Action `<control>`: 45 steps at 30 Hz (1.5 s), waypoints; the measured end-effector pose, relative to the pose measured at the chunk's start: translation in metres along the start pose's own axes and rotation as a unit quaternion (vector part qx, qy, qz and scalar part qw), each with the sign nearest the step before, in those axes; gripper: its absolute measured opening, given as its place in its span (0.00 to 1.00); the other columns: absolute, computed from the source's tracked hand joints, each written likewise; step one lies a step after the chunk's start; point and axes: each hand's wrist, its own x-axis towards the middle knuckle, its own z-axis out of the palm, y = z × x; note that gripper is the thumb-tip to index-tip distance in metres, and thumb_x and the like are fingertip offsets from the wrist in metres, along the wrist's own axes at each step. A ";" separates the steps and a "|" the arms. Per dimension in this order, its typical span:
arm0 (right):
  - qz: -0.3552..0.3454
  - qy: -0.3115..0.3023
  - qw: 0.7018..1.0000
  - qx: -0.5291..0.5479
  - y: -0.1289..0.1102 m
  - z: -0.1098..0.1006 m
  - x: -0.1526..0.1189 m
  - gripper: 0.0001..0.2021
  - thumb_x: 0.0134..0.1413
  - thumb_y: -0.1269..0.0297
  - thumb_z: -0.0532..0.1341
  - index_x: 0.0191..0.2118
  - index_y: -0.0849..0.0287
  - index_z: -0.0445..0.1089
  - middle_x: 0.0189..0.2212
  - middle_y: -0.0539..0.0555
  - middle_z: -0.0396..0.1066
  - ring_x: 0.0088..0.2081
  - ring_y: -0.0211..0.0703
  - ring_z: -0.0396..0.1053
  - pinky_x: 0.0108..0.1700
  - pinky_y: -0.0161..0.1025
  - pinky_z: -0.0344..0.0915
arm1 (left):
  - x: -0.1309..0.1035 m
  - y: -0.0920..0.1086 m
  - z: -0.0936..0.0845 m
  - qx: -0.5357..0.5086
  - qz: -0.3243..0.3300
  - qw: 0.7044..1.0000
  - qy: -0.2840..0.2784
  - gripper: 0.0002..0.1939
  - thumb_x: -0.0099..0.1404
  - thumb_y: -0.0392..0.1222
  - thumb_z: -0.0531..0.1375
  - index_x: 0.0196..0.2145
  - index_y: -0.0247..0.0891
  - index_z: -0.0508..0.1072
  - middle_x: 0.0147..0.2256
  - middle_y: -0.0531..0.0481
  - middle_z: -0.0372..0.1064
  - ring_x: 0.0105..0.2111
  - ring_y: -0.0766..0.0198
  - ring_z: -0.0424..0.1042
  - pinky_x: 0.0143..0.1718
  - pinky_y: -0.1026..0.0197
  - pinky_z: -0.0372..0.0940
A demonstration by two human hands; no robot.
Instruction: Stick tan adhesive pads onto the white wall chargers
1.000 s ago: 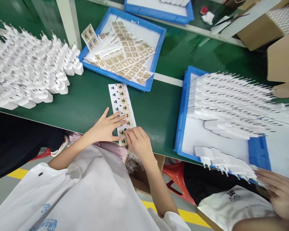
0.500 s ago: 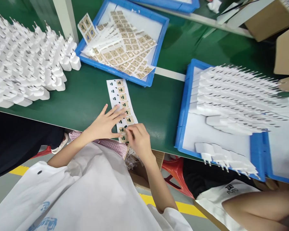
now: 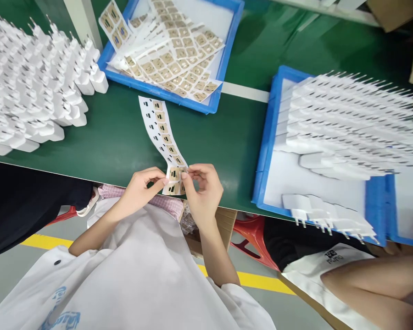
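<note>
A long white sheet of tan stickers (image 3: 164, 133) runs from the middle of the green table toward its front edge. Its near end is bent up between my two hands. My left hand (image 3: 142, 187) pinches the left edge of the sheet between thumb and fingertips. On the opposite edge, my right hand (image 3: 203, 188) holds the sheet with thumb and index finger. Tan stickers fill the right column; the left column shows bare white backing with small dark marks, except near my hands, where both columns hold stickers.
Behind the sheet, a blue tray (image 3: 141, 84) holds several more sticker sheets. White plug adapters (image 3: 37, 91) stand in rows at left. Another blue tray (image 3: 261, 176) at right contains white adapters (image 3: 337, 133) with pins up. A co-worker's arm (image 3: 375, 284) is at lower right.
My left hand has gone from lying spread on the sheet to pinching its left edge. My right hand now grips the other edge, and the sheet's near end has bent upward.
</note>
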 end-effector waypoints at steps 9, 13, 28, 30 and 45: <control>-0.090 -0.053 0.993 -0.051 -0.037 -0.018 -0.016 0.06 0.65 0.70 0.64 0.42 0.50 0.78 0.40 0.53 0.81 0.40 0.45 0.80 0.43 0.46 0.78 | -0.008 0.016 0.002 0.097 0.196 0.975 0.032 0.09 0.77 0.38 0.57 0.37 0.39 0.74 0.35 0.50 0.75 0.34 0.67 0.75 0.37 0.65 0.70; -0.066 -0.068 0.995 -0.025 -0.043 -0.024 -0.016 0.06 0.65 0.71 0.65 0.40 0.51 0.78 0.39 0.52 0.82 0.38 0.43 0.80 0.41 0.42 0.78 | -0.008 0.018 0.003 0.150 0.254 0.955 0.032 0.09 0.77 0.35 0.55 0.38 0.39 0.72 0.35 0.50 0.74 0.36 0.67 0.75 0.37 0.65 0.70; 0.066 -0.129 0.975 0.171 -0.034 -0.025 -0.006 0.07 0.64 0.63 0.66 0.33 0.53 0.80 0.31 0.50 0.77 0.31 0.40 0.72 0.30 0.37 0.69 | -0.010 0.019 -0.004 0.083 0.208 0.974 -0.024 0.10 0.77 0.37 0.55 0.36 0.39 0.70 0.36 0.49 0.72 0.34 0.67 0.72 0.36 0.64 0.68; 0.090 -0.142 0.965 0.204 -0.031 -0.023 -0.003 0.08 0.62 0.60 0.68 0.31 0.53 0.80 0.29 0.50 0.76 0.31 0.40 0.71 0.31 0.38 0.68 | -0.009 0.017 -0.005 0.056 0.208 0.976 -0.026 0.10 0.77 0.38 0.56 0.35 0.39 0.71 0.35 0.49 0.72 0.34 0.67 0.72 0.36 0.64 0.68; 0.222 0.010 0.899 0.377 0.014 -0.004 0.018 0.16 0.47 0.47 0.76 0.28 0.54 0.78 0.29 0.49 0.74 0.33 0.41 0.74 0.39 0.42 0.75 | -0.007 -0.004 -0.015 0.163 -0.012 0.985 0.049 0.10 0.74 0.42 0.57 0.36 0.39 0.75 0.36 0.49 0.74 0.35 0.62 0.71 0.39 0.60 0.66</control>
